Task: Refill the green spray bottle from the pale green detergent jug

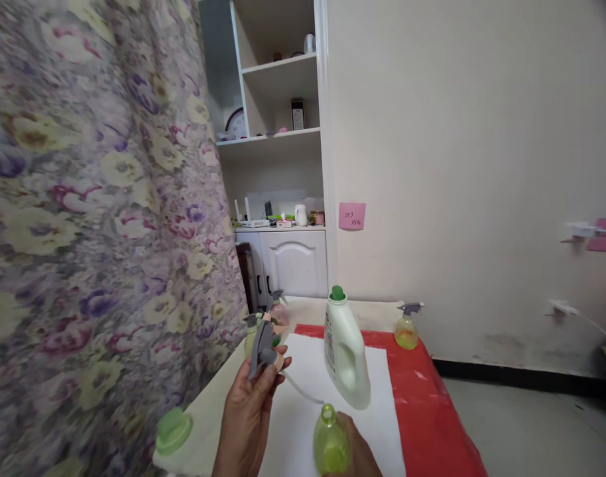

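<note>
Holding a grey sprayer (261,347) up in your left hand (248,414), fingers clenched round its head; its clear tube (301,391) hangs out of the bottom and curves right toward the open neck of the green bottle (329,442). Tube end sits at or just above that neck, can't tell if it's inside. Your right hand (359,454) grips the green bottle from its right side, low at the frame edge, fingers wrapped on the body; bottle stands upright over the white sheet (307,371). Just behind it, touching nothing, a white jug (346,354) with a green cap stands upright on the same sheet. White sheet lies on a red cloth (422,397) on the table (208,404). Far right corner of the red cloth: a yellow bottle (406,326) with sprayer fitted, well apart from your hands. Behind your left hand, two more spray bottles, one pinkish (279,310), one greenish (252,334), mostly hidden by the sprayer. Near left table corner: a green lid (174,430), lying alone. Floral curtain (84,218) on the left, shelf unit (278,139) at the back, pink note (352,216) on the wall.
</note>
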